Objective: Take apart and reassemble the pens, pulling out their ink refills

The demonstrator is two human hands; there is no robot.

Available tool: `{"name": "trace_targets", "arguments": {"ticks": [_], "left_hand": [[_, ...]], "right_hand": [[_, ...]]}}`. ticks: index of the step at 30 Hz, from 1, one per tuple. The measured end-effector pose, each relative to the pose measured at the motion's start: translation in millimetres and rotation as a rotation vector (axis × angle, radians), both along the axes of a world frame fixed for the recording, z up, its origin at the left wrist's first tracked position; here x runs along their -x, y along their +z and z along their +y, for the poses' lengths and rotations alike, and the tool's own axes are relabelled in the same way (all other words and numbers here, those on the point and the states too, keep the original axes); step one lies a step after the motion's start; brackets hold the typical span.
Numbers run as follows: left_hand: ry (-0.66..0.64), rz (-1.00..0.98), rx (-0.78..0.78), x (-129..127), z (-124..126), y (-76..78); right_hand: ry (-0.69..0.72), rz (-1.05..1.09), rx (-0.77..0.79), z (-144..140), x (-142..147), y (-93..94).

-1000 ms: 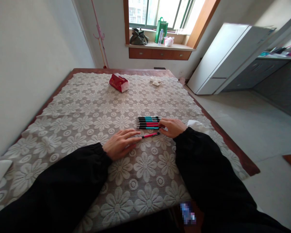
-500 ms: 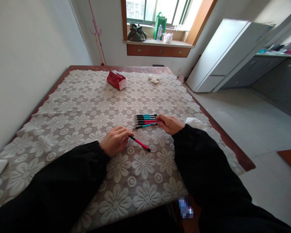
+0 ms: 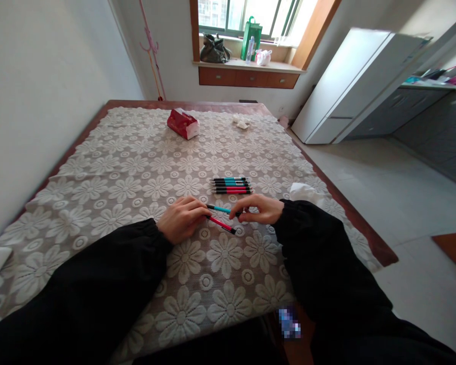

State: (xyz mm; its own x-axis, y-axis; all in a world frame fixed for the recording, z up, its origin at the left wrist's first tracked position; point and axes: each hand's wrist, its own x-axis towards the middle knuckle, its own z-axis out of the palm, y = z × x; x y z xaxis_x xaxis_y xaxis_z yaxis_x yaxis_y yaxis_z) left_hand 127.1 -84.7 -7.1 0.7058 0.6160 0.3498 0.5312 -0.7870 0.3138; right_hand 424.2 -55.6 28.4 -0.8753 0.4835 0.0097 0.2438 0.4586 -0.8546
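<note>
Teal pen (image 3: pixel 223 209) now off row (image 3: pixel 231 185)

Pens: six in all. Four lie in a row (image 3: pixel 231 185), two teal, two red. One teal pen (image 3: pixel 222 209) and one red pen (image 3: pixel 221 223) off the row. One red tissue pack (image 3: pixel 183 123). One crumpled tissue (image 3: pixel 240 121).

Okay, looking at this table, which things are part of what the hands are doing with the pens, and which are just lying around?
In hand:
left hand holding the pink pen
right hand holding the teal pen
row of pens just beyond them

Lying about:
red tissue pack
crumpled tissue
white cloth by the right sleeve
bags on the windowsill
</note>
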Motion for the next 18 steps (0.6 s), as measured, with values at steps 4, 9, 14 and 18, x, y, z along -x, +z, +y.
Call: {"name": "trace_targets", "arguments": {"ticks": [4,9,14,18], "left_hand": [[0.009,-0.031,-0.033,0.3,-0.2,1.2],[0.014,-0.112,-0.066,-0.2,-0.8,2.7],[0.071,-0.155,-0.078,-0.3,-0.4,1.0],[0.071,-0.148,-0.065,0.0,0.4,-0.3]], "right_hand": [[0.044,0.120,0.117,-1.5,-0.6,3.9],[0.034,0.200,0.035,0.3,-1.0,6.9],[0.008,0.198,-0.055,1.5,0.3,6.7],[-0.065,0.130,-0.090,1.4,2.3,-1.1]]}}
